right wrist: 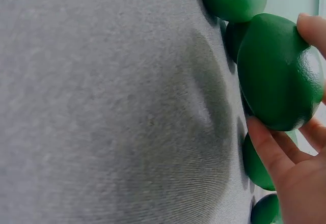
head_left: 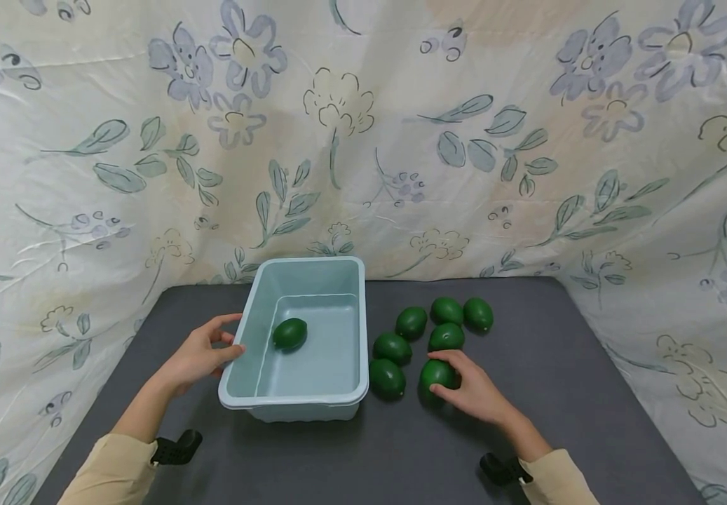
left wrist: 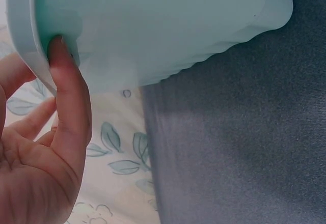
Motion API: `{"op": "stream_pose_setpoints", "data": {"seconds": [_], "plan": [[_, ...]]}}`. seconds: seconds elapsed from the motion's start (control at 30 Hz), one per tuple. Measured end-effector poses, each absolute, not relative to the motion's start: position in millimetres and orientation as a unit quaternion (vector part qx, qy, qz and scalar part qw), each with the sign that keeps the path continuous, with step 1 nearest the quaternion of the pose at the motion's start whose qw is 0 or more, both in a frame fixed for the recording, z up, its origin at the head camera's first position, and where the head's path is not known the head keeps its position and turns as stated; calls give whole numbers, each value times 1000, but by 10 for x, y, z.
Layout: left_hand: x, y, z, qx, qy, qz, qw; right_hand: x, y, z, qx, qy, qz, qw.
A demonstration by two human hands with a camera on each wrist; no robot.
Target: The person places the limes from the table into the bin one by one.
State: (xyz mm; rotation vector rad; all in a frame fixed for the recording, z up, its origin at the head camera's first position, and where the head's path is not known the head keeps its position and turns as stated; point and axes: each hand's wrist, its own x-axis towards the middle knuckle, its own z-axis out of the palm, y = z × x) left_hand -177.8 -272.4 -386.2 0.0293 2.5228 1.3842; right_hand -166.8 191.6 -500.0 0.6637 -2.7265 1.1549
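A pale blue-green plastic tub [head_left: 325,351] stands left of centre, with one green lime [head_left: 290,334] lying inside. My left hand [head_left: 202,354] pinches the tub's left rim; the left wrist view shows a digit [left wrist: 69,91] pressed below the lip. To the right of the tub, my right hand [head_left: 473,389] holds another lime [head_left: 437,382] between thumb and fingers. Seen from the right wrist, that held lime [right wrist: 277,74] is smooth, glossy and egg-shaped, and it sits above its shadow on the cloth.
Several more limes lie beyond and left of my right hand, including a near one [head_left: 387,379] beside the tub and a far one [head_left: 478,315]. A dark grey cloth [head_left: 527,330] covers the table. Floral fabric [head_left: 363,140] hangs behind and along both sides.
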Motion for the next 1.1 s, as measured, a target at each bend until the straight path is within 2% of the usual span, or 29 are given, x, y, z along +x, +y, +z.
{"op": "stream_pose_setpoints", "data": {"seconds": [0.77, 1.1], "plan": [[-1763, -2712, -3859, 13, 870, 476, 131, -1865, 1843, -4741, 214, -891, 394, 75], [-1769, -2722, -3855, 17, 868, 478, 134, -1976, 1795, -4611, 198, -888, 411, 62]]}}
